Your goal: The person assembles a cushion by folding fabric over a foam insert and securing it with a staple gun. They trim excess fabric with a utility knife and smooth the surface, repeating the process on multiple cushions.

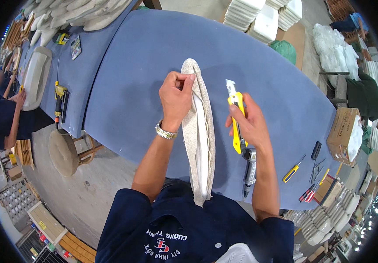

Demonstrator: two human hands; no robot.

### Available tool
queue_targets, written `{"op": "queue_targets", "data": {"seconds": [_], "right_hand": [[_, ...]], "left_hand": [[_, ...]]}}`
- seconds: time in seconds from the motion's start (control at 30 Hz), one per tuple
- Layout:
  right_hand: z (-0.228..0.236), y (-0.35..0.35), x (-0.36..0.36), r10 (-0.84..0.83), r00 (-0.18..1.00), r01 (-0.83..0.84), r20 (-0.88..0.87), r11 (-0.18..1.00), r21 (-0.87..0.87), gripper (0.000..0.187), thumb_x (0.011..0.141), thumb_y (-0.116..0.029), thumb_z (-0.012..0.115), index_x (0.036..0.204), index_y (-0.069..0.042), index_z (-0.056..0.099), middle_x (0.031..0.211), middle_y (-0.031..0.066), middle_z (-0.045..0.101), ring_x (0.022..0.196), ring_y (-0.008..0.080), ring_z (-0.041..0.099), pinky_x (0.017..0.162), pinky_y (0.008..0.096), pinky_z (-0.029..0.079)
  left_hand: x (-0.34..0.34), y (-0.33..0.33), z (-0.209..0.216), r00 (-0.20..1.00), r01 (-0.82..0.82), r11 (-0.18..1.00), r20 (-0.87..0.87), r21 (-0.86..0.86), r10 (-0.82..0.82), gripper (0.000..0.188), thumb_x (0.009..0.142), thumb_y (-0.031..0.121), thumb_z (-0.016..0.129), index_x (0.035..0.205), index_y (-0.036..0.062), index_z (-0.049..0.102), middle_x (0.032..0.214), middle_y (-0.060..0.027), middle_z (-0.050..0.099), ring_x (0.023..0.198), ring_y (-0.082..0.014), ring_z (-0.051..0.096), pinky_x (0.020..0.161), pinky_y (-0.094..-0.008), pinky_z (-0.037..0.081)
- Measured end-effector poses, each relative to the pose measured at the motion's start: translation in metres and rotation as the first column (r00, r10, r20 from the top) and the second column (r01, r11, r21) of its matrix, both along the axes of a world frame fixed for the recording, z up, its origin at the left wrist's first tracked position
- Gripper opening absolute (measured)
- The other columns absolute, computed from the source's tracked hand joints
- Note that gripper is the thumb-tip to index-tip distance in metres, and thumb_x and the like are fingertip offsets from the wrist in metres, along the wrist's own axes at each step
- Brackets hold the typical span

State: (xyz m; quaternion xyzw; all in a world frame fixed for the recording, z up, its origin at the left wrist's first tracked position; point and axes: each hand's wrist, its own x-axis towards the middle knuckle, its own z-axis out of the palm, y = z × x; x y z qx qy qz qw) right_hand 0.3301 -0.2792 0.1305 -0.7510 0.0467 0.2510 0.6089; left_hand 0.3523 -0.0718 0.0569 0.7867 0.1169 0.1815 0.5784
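A beige fabric-covered cushion (190, 131) stands on edge before me, its far end on the blue table (147, 48) and its near end against my shirt. White padding (201, 149) shows along the gap between its fabric edges. My left hand (176, 98) is closed, pinching the fabric edge near the far end between thumb and fingers. To the right of the cushion, my right hand (251, 122) grips a yellow utility knife (237, 142). The knife's blade points away from me, apart from the cushion.
A grey air tool (250, 168) lies by my right forearm. Farther right are a screwdriver (291, 173), red-handled pliers (308, 193) and a cardboard box (342, 133). At left, a yellow staple gun (61, 98) lies near a co-worker's hand (19, 97) on another cushion (37, 79). Cushions (84, 13) are piled at far left.
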Motion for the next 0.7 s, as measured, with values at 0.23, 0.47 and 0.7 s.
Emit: {"op": "queue_targets", "data": {"seconds": [0.23, 0.47, 0.7], "right_hand": [[-0.005, 0.038, 0.047, 0.366, 0.925, -0.305, 0.103, 0.876, -0.375, 0.032, 0.100, -0.029, 0.058, 0.106, 0.002, 0.054, 0.077, 0.0225, 0.067, 0.067, 0.0411, 0.067, 0.065, 0.0522, 0.051], [0.007, 0.056, 0.058, 0.491, 0.869, -0.391, 0.065, 0.761, -0.518, 0.033, 0.099, -0.028, 0.054, 0.106, 0.004, 0.053, 0.082, 0.0293, 0.067, 0.081, 0.0512, 0.065, 0.075, 0.0593, 0.048], [-0.002, 0.057, 0.068, 0.561, 0.822, -0.394, 0.092, 0.678, -0.620, 0.031, 0.102, -0.026, 0.053, 0.105, 0.004, 0.050, 0.070, 0.0256, 0.065, 0.064, 0.0419, 0.067, 0.065, 0.0535, 0.049]], "left_hand": [[-0.006, -0.008, -0.035, 0.994, -0.111, 0.881, -0.041, -0.460, 0.104, 0.029, 0.098, 0.027, 0.075, 0.086, 0.0028, 0.065, 0.077, 0.0044, 0.062, 0.071, -0.0020, 0.049, 0.062, -0.0219, 0.042], [-0.006, -0.013, -0.031, 0.992, -0.126, 0.853, -0.041, -0.507, 0.122, 0.030, 0.098, 0.028, 0.075, 0.085, 0.0038, 0.065, 0.076, 0.0051, 0.062, 0.070, -0.0020, 0.048, 0.061, -0.0216, 0.040], [-0.003, -0.013, -0.035, 0.993, -0.114, 0.872, -0.051, -0.476, 0.102, 0.031, 0.099, 0.029, 0.075, 0.085, 0.0033, 0.065, 0.074, 0.0060, 0.060, 0.069, -0.0018, 0.047, 0.060, -0.0219, 0.039]]}}
